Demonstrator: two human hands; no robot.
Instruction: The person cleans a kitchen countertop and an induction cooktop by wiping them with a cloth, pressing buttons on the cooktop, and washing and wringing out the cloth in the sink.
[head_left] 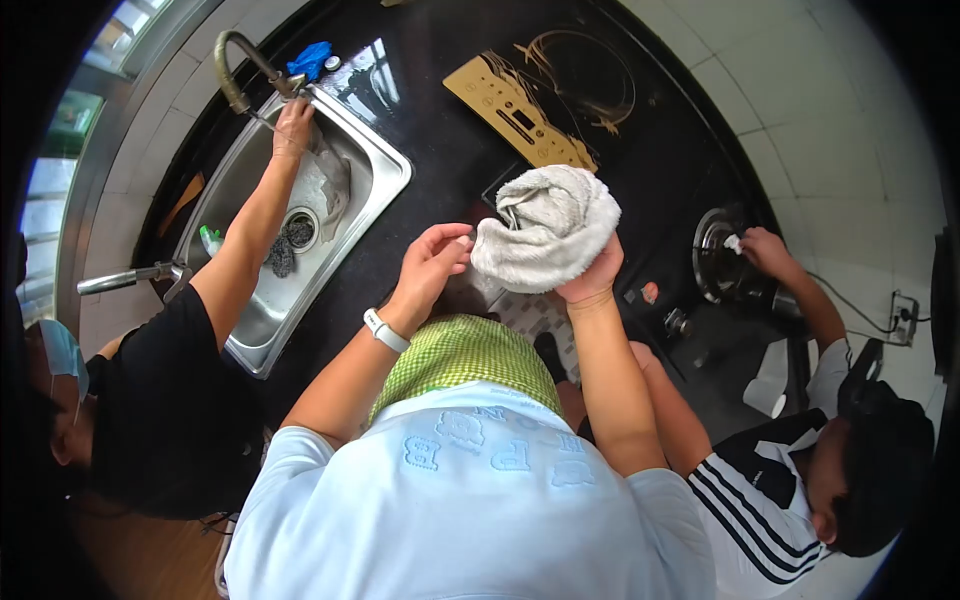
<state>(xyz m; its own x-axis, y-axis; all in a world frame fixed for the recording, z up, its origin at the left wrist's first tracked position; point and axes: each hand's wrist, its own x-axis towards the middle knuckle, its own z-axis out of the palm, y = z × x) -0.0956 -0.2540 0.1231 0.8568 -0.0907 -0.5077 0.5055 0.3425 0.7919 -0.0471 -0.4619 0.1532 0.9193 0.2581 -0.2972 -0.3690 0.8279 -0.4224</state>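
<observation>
A fluffy pale grey towel, bundled into a round, hollow shape, is held up over the counter's near edge. My right hand grips it from below on its right side; part of the fingers is hidden behind the fabric. Close to the towel's left edge is my left hand, its fingers bent and thumb a little apart. Those fingertips are at the fabric's edge, and whether they touch it I cannot tell. A white band circles my left wrist.
At left, a co-worker's hand is by the faucet over the steel sink. Ahead lies an induction cooktop. At right, another person's hand holds white material against a round metal piece. A cable runs to a wall socket.
</observation>
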